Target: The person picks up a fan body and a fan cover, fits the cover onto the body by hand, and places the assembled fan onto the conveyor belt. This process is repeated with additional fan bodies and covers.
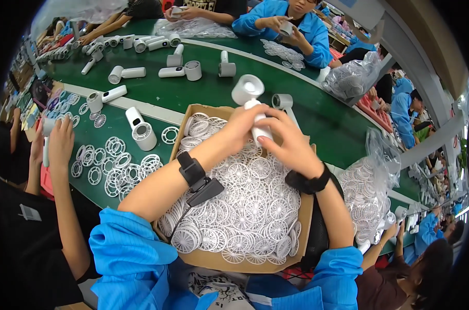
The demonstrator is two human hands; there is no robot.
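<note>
A white handheld fan (247, 90) is held up over the far edge of an open cardboard box (234, 261). My left hand (243, 123) is closed round its handle from the left. From the right, my right hand (285, 138) has its fingers against the same handle, with the thumb near its lower end. The round fan head points away from me, above my fingers. Many white spoked grille discs (255, 206) fill the box beneath my forearms. Another white fan (283, 102) lies just beyond my right hand, partly covered by it.
White ring covers (118, 161) lie loose left of the box, beside a fan (142, 135). More fans stand along the green conveyor (208, 85). A plastic bag of discs (366, 191) is at right. A co-worker's hands (61, 139) work at left; others sit across.
</note>
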